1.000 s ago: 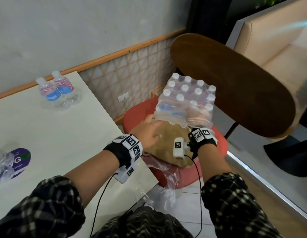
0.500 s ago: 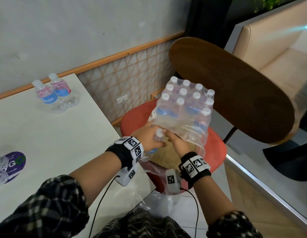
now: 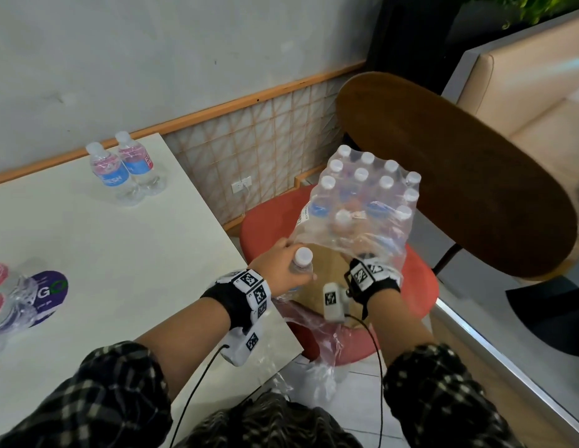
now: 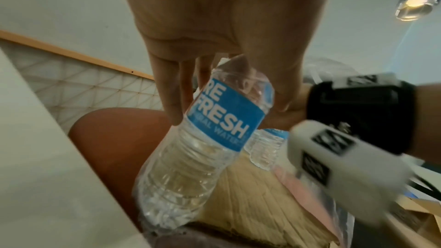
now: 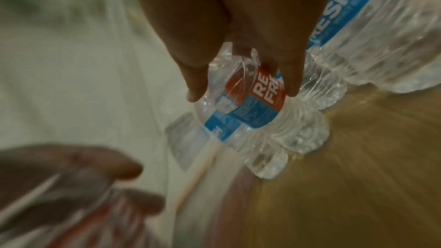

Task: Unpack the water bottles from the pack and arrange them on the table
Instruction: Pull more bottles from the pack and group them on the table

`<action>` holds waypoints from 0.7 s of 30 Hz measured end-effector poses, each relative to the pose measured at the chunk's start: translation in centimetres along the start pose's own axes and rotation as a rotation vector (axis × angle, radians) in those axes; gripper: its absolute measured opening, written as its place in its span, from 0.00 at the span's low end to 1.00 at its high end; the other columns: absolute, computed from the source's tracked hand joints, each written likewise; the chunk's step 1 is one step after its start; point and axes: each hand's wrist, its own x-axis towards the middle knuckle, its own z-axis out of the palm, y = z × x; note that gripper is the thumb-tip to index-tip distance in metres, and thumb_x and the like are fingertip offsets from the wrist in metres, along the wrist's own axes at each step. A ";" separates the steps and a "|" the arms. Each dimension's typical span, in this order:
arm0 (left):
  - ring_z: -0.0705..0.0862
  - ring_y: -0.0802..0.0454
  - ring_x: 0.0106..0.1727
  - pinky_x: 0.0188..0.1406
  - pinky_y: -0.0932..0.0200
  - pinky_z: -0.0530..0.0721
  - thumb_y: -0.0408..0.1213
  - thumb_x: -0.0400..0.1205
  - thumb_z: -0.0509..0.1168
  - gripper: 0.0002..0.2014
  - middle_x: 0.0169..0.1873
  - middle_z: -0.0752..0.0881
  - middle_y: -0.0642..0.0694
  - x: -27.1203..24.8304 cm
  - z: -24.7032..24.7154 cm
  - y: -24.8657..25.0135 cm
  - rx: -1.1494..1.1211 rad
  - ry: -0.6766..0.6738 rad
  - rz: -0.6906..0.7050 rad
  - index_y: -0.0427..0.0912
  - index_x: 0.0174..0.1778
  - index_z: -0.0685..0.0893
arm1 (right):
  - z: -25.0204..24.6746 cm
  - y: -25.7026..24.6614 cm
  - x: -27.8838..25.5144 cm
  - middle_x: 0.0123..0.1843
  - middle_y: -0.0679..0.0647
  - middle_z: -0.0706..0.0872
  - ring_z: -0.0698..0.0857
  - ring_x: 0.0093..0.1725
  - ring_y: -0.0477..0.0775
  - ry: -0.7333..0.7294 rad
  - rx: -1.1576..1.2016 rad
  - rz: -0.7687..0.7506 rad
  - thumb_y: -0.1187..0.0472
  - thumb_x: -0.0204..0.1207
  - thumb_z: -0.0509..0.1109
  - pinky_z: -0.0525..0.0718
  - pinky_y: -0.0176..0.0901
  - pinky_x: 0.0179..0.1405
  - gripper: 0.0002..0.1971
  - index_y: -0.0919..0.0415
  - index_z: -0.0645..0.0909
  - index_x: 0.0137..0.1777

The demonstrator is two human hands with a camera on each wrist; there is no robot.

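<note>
The left hand [image 3: 281, 270] gripped a freed bottle [image 4: 203, 146] by its shoulder for carrying to the desk [image 3: 104, 253]. The right hand [image 5: 238, 35], inside the torn pack [image 3: 356, 215] on the chair [image 3: 420, 286], clasped another bottle [image 5: 250, 112] to extract it.

A red chair seat [image 3: 268, 221] carries a tan cushion [image 3: 327, 270] (its dark wooden backrest [image 3: 459, 176] curves behind); cream sofa [image 3: 524, 92] beyond.

A clear plastic bottle with a white cap [image 3: 302, 255] and a blue label lettered in white [image 4: 229, 118] is seen. A red-and-blue label [image 5: 257, 105] is borne by another clear bottle. The round chair seat [image 3: 268, 221] is coloured red, the tabletop [image 3: 104, 247] white, the sleeves [image 3: 97, 392] checked black and white.
</note>
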 end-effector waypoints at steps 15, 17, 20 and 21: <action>0.85 0.50 0.51 0.53 0.49 0.86 0.45 0.72 0.75 0.18 0.46 0.86 0.55 -5.7 -2.9 -3.7 -0.496 0.150 -0.058 0.54 0.58 0.81 | 5.9 -4.5 -5.2 0.51 0.47 0.88 0.85 0.53 0.48 0.324 0.668 -0.431 0.58 0.72 0.75 0.82 0.45 0.56 0.11 0.51 0.83 0.53; 0.86 0.49 0.52 0.55 0.44 0.87 0.50 0.69 0.75 0.21 0.46 0.87 0.53 -6.6 -4.2 -4.7 -0.497 0.183 -0.080 0.55 0.57 0.82 | 6.2 -5.5 -5.6 0.48 0.48 0.88 0.85 0.51 0.49 0.335 0.723 -0.460 0.59 0.71 0.76 0.82 0.44 0.54 0.09 0.52 0.83 0.51; 0.85 0.51 0.49 0.55 0.46 0.86 0.50 0.69 0.77 0.21 0.46 0.87 0.53 -8.0 -6.3 -6.5 -0.425 0.234 -0.104 0.54 0.56 0.83 | 6.4 -7.2 -7.0 0.41 0.43 0.87 0.84 0.43 0.42 0.328 0.722 -0.470 0.55 0.70 0.78 0.82 0.33 0.45 0.09 0.48 0.82 0.47; 0.85 0.52 0.49 0.56 0.47 0.86 0.50 0.69 0.77 0.20 0.47 0.87 0.52 -8.5 -7.0 -7.2 -0.402 0.264 -0.118 0.54 0.55 0.83 | 6.7 -7.9 -7.4 0.39 0.40 0.86 0.83 0.40 0.38 0.303 0.702 -0.476 0.54 0.69 0.78 0.80 0.26 0.41 0.09 0.47 0.81 0.46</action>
